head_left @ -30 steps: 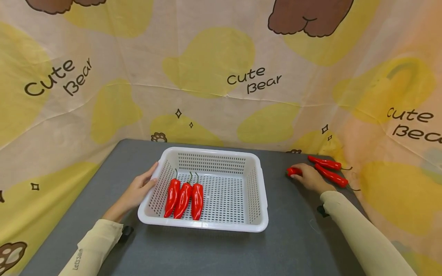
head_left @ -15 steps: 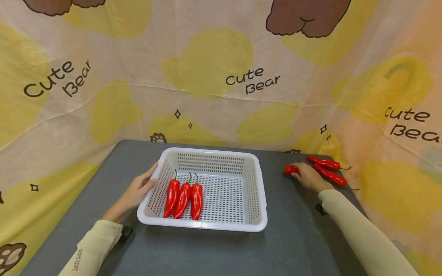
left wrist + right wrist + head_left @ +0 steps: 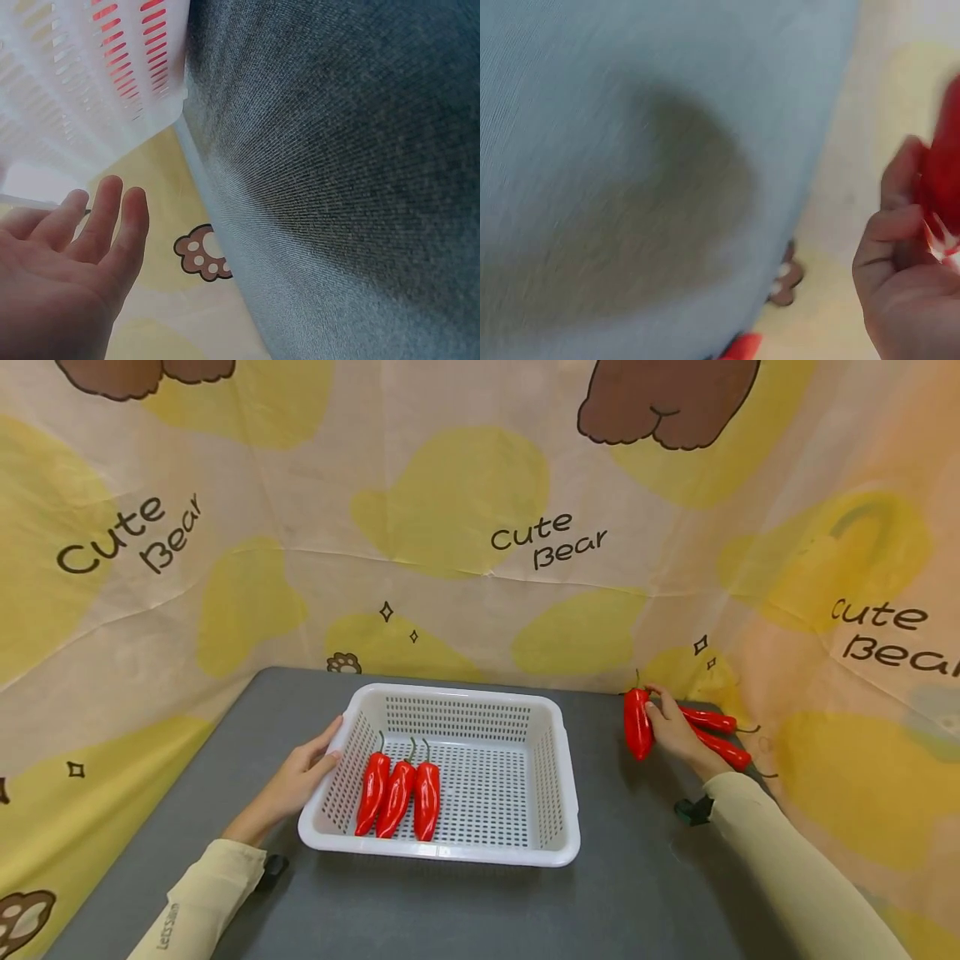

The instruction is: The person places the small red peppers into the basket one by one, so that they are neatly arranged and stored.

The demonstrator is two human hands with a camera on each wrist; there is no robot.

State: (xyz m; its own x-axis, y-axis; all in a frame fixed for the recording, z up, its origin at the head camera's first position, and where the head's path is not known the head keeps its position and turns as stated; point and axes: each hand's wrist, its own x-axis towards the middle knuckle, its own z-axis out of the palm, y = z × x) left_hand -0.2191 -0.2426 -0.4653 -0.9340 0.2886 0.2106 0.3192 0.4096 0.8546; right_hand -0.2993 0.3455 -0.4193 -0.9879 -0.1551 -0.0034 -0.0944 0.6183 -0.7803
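Observation:
A white perforated plastic basket (image 3: 487,857) stands on the table. Three red chili peppers (image 3: 399,797) lie side by side inside, toward its left. At its left rim my left hand (image 3: 297,775) holds on with the thumb over the edge. In the left wrist view, the other fingers of that hand (image 3: 82,262) stretch loosely below the rim. To the right of the basket, my right hand (image 3: 673,728) pinches another red chili pepper (image 3: 637,724), stem up and tip down, raised off the table. Part of that pepper (image 3: 943,172) is cut off in the right wrist view.
Two more red chili peppers, a rear one (image 3: 708,719) and a front one (image 3: 726,749), lie behind the right hand near the table's right edge. The grey table (image 3: 442,914) meets a hanging cloth (image 3: 442,610) printed with bears at its back and sides.
My right hand has lifted its pepper off the table and turned it from lying flat to hanging tip down. The left hand and the basket have stayed in place.

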